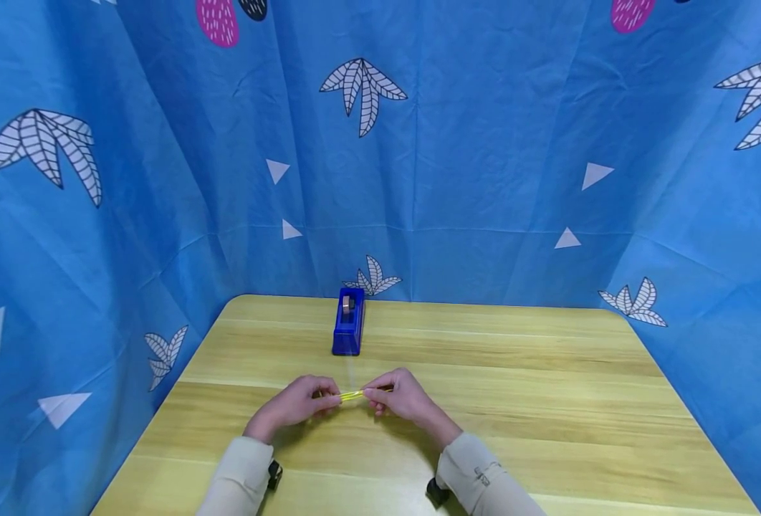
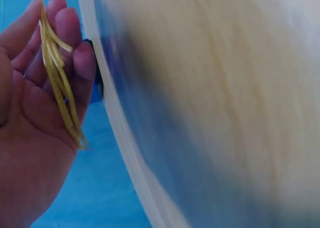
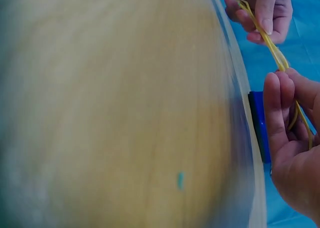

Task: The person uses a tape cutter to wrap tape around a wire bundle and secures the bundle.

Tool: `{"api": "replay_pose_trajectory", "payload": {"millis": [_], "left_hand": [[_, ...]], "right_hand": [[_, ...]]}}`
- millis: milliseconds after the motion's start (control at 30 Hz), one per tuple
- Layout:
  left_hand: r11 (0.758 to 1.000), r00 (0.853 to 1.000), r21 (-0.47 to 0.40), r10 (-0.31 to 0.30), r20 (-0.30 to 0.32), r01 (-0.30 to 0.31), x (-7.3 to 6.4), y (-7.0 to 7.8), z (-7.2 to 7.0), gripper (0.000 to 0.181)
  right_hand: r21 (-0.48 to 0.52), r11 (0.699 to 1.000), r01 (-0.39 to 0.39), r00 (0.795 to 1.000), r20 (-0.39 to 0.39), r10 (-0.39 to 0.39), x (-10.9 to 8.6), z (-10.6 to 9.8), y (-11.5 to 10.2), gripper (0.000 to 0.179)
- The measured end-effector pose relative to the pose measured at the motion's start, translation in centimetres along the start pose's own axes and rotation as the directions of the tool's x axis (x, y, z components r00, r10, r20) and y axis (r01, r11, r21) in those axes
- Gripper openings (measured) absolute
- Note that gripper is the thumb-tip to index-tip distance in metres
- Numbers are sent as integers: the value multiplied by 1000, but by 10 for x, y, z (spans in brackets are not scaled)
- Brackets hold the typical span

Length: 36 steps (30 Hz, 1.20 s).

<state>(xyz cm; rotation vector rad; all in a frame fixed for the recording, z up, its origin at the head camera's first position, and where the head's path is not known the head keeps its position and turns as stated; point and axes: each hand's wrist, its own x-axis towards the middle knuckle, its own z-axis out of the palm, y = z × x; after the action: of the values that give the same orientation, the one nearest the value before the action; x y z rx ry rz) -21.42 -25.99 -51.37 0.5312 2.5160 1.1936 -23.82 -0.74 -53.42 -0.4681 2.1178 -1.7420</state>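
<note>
A bundle of thin yellow strands (image 1: 352, 395) stretches between the two hands, above the table. On one side my left hand (image 1: 299, 401) pinches it between thumb and fingers, and loose strand ends (image 2: 67, 100) hang over that palm in the left wrist view. From the other side my right hand (image 1: 406, 398) pinches the bundle too, its tail running into the palm in the right wrist view. Between the hands, part of the bundle (image 3: 277, 55) looks pale and shiny. Just beyond the hands a blue tape dispenser (image 1: 348, 337) stands on the table, with a roll in it.
The wood-grain table (image 1: 516, 394) reaches to a blue patterned curtain (image 1: 484, 143) at the back and sides. A faint pale streak (image 1: 350, 370) shows between dispenser and strands; whether it is tape or a reflection I cannot tell.
</note>
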Motion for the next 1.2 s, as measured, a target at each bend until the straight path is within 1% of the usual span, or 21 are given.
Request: {"api": "replay_pose_trajectory", "payload": {"millis": [167, 267, 433, 533, 667, 767, 900, 967, 1067, 1200], "left_hand": [[1000, 1000, -25, 14, -11, -14, 0, -4, 0, 17], [1000, 999, -4, 21, -28, -21, 1, -6, -1, 16], [999, 998, 31, 34, -53, -33, 2, -7, -3, 14], [996, 996, 63, 63, -69, -59, 2, -7, -4, 14], [986, 988, 131, 114, -106, -100, 2, -8, -5, 13], [976, 980, 179, 148, -132, -123, 2, -9, -5, 13], [967, 972, 205, 181, -147, -149, 5, -10, -3, 13], [966, 970, 211, 186, -153, -152, 6, -9, -3, 13], [966, 972, 224, 169, -163, -130, 6, -7, -2, 12], [965, 976, 239, 150, -160, -109, 5, -4, -3, 10]], "right_hand": [[-23, 1000, 1, 1000, -12, -2, 0, 2, -1, 16], [-21, 1000, -4, 1000, -1, 4, 0, 1, 0, 16], [25, 998, -49, 998, 49, 48, 2, -1, 4, 21], [73, 993, -88, 994, 68, 83, 5, -5, 7, 30], [142, 981, -135, 989, 74, 126, 7, -9, 9, 41], [180, 970, -165, 984, 92, 150, 8, -13, 9, 44], [199, 960, -197, 975, 142, 171, 7, -17, 9, 43], [196, 958, -208, 969, 175, 174, 7, -19, 9, 43], [189, 959, -211, 963, 210, 170, 7, -20, 9, 43], [198, 954, -226, 960, 211, 184, 7, -19, 10, 40]]}}
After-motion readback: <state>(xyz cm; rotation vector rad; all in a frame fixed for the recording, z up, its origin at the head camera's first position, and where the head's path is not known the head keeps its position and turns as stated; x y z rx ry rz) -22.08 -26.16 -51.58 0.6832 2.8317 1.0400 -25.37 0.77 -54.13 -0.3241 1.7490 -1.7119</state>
